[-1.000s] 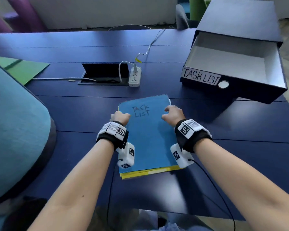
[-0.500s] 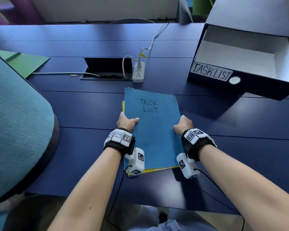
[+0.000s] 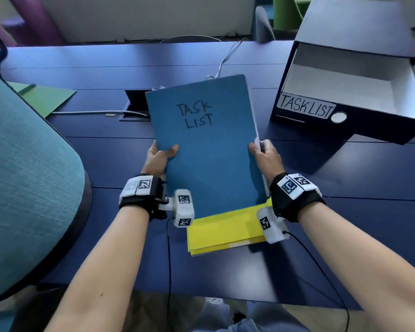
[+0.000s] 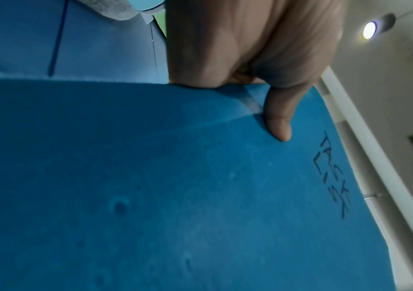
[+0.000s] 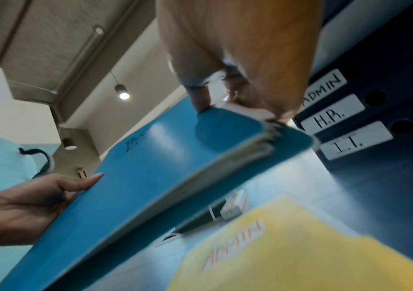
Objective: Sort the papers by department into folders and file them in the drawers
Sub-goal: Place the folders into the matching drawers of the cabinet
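A blue folder (image 3: 209, 144) marked TASK LIST, with papers inside, is tilted up above the table. My left hand (image 3: 159, 155) grips its left edge, thumb on the cover (image 4: 200, 187). My right hand (image 3: 265, 155) pinches its right edge (image 5: 165, 173) with the white papers. Under it a yellow folder (image 3: 225, 230) marked ADMIN (image 5: 300, 252) lies flat on the table. The open drawer (image 3: 350, 92) labelled TASK LIST stands at the back right, its white inside bare.
A green folder (image 3: 48, 99) lies at the far left of the dark blue table (image 3: 345, 236). A teal chair back (image 3: 27, 178) fills the left side. A cable hatch (image 3: 134, 104) sits behind the blue folder. Drawers labelled ADMIN, H.R. and I.T. (image 5: 350, 128) show in the right wrist view.
Both hands shifted from the folder's top to its side edges and raised the blue folder off the yellow one, tilting it up. The yellow folder now shows beneath.
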A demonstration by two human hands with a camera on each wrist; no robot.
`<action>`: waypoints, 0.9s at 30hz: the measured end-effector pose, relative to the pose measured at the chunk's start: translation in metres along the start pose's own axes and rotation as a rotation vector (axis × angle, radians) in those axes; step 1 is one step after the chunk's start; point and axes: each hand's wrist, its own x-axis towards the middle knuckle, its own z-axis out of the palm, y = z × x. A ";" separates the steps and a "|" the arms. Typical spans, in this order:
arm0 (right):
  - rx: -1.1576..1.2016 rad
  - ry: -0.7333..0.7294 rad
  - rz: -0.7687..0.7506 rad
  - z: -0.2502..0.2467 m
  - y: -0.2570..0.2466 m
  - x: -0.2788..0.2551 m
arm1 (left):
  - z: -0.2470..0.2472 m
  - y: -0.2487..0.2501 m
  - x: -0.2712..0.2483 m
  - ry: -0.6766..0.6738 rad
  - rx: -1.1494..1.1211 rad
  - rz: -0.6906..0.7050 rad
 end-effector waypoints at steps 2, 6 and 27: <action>0.060 -0.004 -0.097 -0.005 -0.014 -0.004 | -0.004 0.023 0.005 0.003 -0.026 0.063; 0.164 -0.065 -0.320 -0.022 -0.043 -0.017 | 0.012 0.073 0.011 0.026 0.018 0.173; 0.420 0.520 0.065 -0.196 -0.051 -0.046 | 0.195 0.102 -0.023 -0.509 0.682 0.170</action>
